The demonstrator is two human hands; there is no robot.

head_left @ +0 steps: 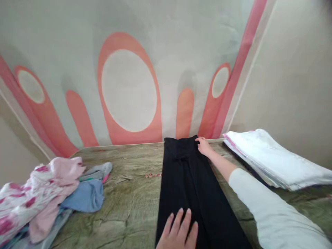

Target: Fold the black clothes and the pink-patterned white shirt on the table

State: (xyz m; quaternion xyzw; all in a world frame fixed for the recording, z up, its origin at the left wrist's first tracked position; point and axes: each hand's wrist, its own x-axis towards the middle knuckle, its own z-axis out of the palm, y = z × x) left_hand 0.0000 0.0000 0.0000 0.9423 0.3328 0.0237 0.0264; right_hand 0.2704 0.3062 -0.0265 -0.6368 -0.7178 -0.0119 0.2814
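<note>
Black garment [178, 186] — spread lengthwise on the wood-patterned surface [116, 211], between heaped clothes [86, 197] on the left and a folded white stack [275, 159] on the right. Left hand [179, 232]: palm down over the near part, fingers extended, slightly apart. Right hand [203, 146]: at its far right corner — pinching or merely touching, cannot tell.

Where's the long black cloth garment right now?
The black garment lies right of centre in the head view, on the wood-grain surface, the right hand at its top edge.
</note>
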